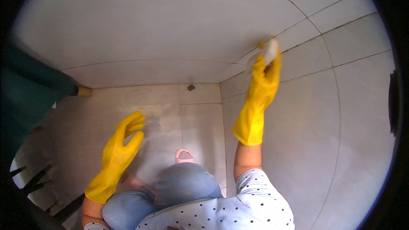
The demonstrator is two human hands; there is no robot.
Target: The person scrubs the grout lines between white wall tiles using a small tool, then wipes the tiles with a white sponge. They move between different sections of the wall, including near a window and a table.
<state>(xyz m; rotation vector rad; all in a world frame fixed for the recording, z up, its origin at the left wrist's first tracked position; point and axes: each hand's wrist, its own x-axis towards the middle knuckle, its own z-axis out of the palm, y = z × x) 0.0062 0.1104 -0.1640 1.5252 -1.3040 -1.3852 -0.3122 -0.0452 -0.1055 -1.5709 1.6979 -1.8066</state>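
Observation:
Both of my hands wear long yellow rubber gloves. My right hand (pixel 265 79) is raised at the grey tiled wall on the right, near the corner with the far wall. Its fingers are closed around a whitish object (pixel 270 51), blurred by motion, whose kind I cannot make out. A small yellow spot shows beside it against the wall. My left hand (pixel 123 138) hovers over the floor on the left, its fingers extended, thumb apart, holding nothing.
Grey tiled walls (pixel 162 21) meet at the far right corner. On the floor (pixel 200 123) lies a small dark square (pixel 191 87), and my pink shoe (pixel 184 155) rests nearer. A dark green cloth (pixel 34 85) hangs at the left, above dark legs (pixel 36 179).

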